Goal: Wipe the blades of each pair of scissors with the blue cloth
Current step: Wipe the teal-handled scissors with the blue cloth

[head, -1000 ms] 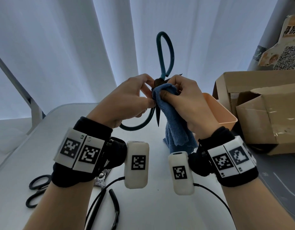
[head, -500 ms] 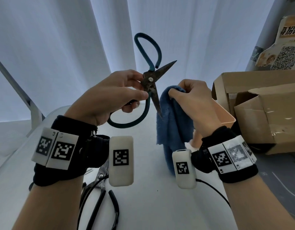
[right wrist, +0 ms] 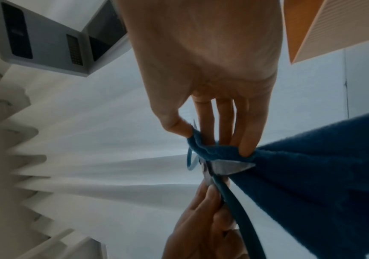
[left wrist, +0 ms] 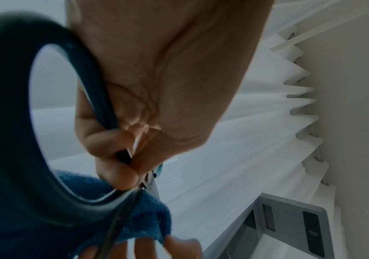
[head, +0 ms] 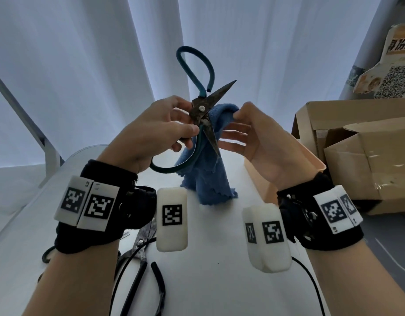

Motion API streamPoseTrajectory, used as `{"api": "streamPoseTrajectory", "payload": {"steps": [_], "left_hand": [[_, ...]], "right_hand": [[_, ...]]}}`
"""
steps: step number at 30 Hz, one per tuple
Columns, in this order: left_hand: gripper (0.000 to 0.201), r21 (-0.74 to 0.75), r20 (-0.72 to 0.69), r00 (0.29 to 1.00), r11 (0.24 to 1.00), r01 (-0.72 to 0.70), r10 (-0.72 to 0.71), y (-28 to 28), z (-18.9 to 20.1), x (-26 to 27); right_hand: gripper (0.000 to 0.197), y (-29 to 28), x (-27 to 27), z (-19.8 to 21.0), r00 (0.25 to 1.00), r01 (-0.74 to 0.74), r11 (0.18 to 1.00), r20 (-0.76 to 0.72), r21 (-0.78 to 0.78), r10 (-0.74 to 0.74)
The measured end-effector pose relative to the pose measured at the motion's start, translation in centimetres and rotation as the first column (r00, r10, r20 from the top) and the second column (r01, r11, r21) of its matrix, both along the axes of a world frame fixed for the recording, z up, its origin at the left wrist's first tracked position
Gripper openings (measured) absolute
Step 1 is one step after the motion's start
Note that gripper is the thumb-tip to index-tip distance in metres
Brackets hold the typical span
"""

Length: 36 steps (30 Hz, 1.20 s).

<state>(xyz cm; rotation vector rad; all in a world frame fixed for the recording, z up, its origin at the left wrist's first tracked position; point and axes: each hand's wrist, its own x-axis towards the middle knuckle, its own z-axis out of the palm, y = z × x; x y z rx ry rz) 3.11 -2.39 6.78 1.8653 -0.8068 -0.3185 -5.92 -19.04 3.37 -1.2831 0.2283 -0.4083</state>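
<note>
Head view: the left hand [head: 156, 131] holds a pair of teal-handled scissors [head: 202, 109] up above the table [head: 210, 281], fingers and thumb curled round the metal just beside the pivot screw. The scissors are spread wide: one dark blade points up and to the right, the other points down, one handle loop rises above the hand and the other curves below it. The right hand [head: 253, 137] pinches the top fold of the blue cloth [head: 210, 179] between thumb and forefinger, its other fingers stretched out behind the fabric. The cloth sits right behind the crossing of the blades and touches them there; the rest hangs down, with its lower edge at or just above the tabletop, which of the two I cannot tell. In the left wrist view the fingers [left wrist: 117, 157] are closed on the scissors at the pivot, with the cloth just below them and a handle loop large on the left. The right wrist view shows thumb and fingertips [right wrist: 244, 149] gripping a bunched edge of cloth, a blade tip poking out just beneath.

A second pair of scissors [head: 140, 254] with black handles lies on the table under the left wrist. A peach-coloured bin [head: 288, 172] and a cardboard box [head: 367, 151] stand to the right.
</note>
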Motion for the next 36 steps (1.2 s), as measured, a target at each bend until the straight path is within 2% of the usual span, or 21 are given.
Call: {"api": "streamPoseTrajectory", "payload": {"steps": [2, 6, 11, 18, 26, 31, 36], "left_hand": [[0.032, -0.021, 0.004, 1.000, 1.000, 0.006, -0.006, 0.0, 0.0, 0.0], [0.030, -0.037, 0.012, 0.998, 0.997, 0.062, -0.062, 0.0, 0.1, -0.3], [0.030, -0.009, 0.025, 0.993, 0.993, 0.119, -0.119, -0.4, 0.0, -0.8], [0.031, 0.007, 0.027, 0.993, 0.993, 0.116, -0.116, -0.6, -0.3, -0.6], [0.023, 0.046, 0.097, 0.995, 0.998, 0.034, -0.038, -0.5, -0.5, -0.5], [0.037, 0.086, 0.175, 0.984, 0.996, 0.017, -0.031, -0.2, -0.6, -0.4], [0.025, 0.122, 0.248, 0.969, 0.992, -0.039, 0.007, -0.8, -1.1, -0.4]], "right_hand": [[0.018, 0.1, 0.1, -0.1, 0.999, -0.030, 0.999, 0.028, 0.021, 0.029], [0.017, 0.2, 0.3, -0.8, 0.996, -0.062, 0.996, 0.063, -0.057, 0.066], [0.043, 0.2, 0.3, -1.1, 0.996, -0.073, 0.993, 0.047, -0.096, 0.078], [0.025, 0.0, 0.4, -1.1, 0.999, -0.027, 0.987, 0.037, -0.160, 0.033], [0.021, -0.6, 0.4, -1.1, 0.998, 0.064, 0.945, 0.021, -0.322, -0.061], [0.020, -0.8, 0.2, -0.8, 0.999, 0.047, 0.946, 0.015, -0.320, -0.045], [0.017, 0.1, 0.4, -0.8, 0.998, 0.062, 0.948, 0.025, -0.311, -0.057]]}}
